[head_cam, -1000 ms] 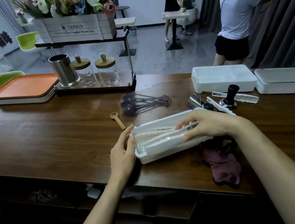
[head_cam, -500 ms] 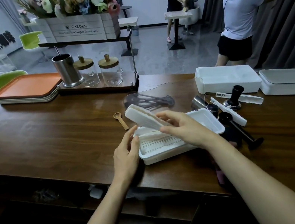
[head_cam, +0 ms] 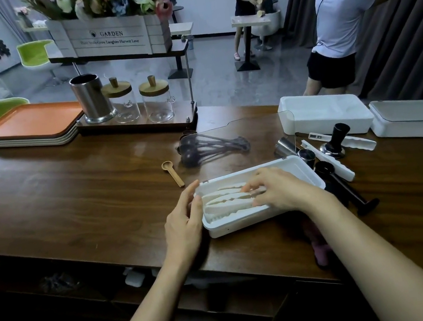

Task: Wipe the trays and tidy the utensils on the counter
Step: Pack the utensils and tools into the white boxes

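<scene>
White tray (head_cam: 244, 224) is recorded near the front edge of the wooden surface (head_cam: 70, 202). The left hand (head_cam: 184, 223) is set against the tray's left end, fingers (head_cam: 192, 192) nearly straight and slightly apart, touching the rim. The right hand (head_cam: 280, 190) is held over the tray, thumb and curled fingers clamped on the white serrated tongs (head_cam: 226, 203) lying inside (several pieces, side by side). A wooden spoon (head_cam: 173, 173) is noted just beyond the left hand.

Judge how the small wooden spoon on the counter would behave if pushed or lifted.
The wooden spoon looks small and thin, so probably light. It seems stiff wood. Lying flat on the glossy counter, it would likely slide, not roll.
</scene>
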`<action>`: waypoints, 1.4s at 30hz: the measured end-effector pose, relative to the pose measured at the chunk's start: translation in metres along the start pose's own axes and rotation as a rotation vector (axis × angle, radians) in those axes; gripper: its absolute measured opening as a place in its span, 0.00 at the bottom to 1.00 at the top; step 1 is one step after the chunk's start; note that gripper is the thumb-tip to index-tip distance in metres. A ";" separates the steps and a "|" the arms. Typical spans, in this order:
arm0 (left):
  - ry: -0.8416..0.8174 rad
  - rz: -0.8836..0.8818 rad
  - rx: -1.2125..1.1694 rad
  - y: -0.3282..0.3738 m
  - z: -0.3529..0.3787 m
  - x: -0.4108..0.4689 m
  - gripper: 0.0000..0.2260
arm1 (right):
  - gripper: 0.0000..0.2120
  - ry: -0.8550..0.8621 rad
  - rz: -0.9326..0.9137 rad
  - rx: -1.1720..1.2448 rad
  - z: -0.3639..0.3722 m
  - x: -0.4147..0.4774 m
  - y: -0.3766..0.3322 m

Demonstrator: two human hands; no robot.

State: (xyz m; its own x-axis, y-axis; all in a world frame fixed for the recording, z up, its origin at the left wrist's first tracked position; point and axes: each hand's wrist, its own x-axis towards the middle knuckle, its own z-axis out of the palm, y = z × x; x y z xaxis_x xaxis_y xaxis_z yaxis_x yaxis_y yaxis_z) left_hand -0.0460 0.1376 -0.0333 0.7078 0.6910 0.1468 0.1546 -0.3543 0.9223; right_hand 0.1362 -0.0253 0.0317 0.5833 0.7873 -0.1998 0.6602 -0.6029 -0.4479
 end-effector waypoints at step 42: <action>-0.006 -0.013 -0.181 0.005 0.000 0.001 0.13 | 0.54 0.356 0.537 0.059 -0.080 -0.034 0.188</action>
State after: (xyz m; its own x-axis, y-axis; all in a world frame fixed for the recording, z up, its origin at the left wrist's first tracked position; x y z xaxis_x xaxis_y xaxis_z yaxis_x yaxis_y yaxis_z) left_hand -0.0444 0.1367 -0.0280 0.7107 0.6908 0.1330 0.0371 -0.2256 0.9735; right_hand 0.2789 -0.1757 0.0240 0.9532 0.2809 -0.1122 0.2117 -0.8846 -0.4156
